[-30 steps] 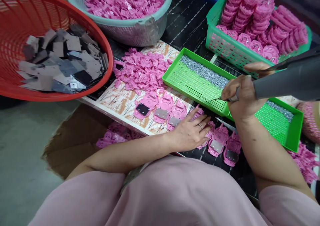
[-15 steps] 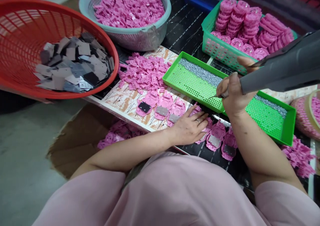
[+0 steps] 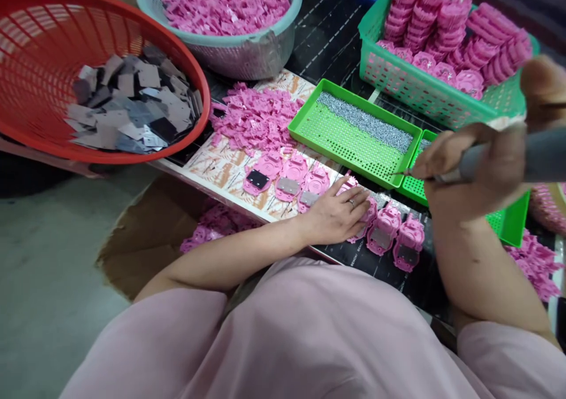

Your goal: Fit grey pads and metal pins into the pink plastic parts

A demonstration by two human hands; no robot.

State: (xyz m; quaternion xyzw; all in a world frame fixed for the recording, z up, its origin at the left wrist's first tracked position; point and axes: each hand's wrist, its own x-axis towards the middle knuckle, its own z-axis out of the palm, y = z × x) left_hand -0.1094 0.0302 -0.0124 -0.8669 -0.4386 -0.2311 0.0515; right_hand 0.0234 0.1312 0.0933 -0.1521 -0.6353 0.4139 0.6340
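– Since the bench (image 3: 329,30) is this crammed, what's the first thing that could go sideways?

– Maybe the red basket (image 3: 35,81) on the person's left, right by the bench's end. One careless bump and the loose plates (image 3: 149,76) inside could spill.

– Teal basket (image 3: 389,72) at the back looks dodgy too, tbh.

– Yeah, the pink stacks (image 3: 404,10) poke above its rim and some lean. A wide swing of the arm could topple them.

– And the green tray (image 3: 345,131)?

– Low walls, just beyond the row. Knock the rim and it'd probably shunt into the work.

– Grey tool (image 3: 543,157)?

– Right hand (image 3: 469,193) is wrapped round its front end. Looks bulky, so a slack grip would likely mean wobble.

– Left hand (image 3: 338,213)?

– Palm down, fingers spread over the middle of the row of pink casings (image 3: 295,169) along the bench's near edge. Uneven pressure could skew one, and a slip of the tool leftward might jab a finger.

– Casing plates (image 3: 287,187)?

– Can't tell if they're fastened. Any loose one could shift with a nudge.

– Thin tip (image 3: 403,174)?

– By the tray's near right corner, too small to see if it touches. Snag it and the silver bits (image 3: 367,122), screws by the look, could scatter everywhere.
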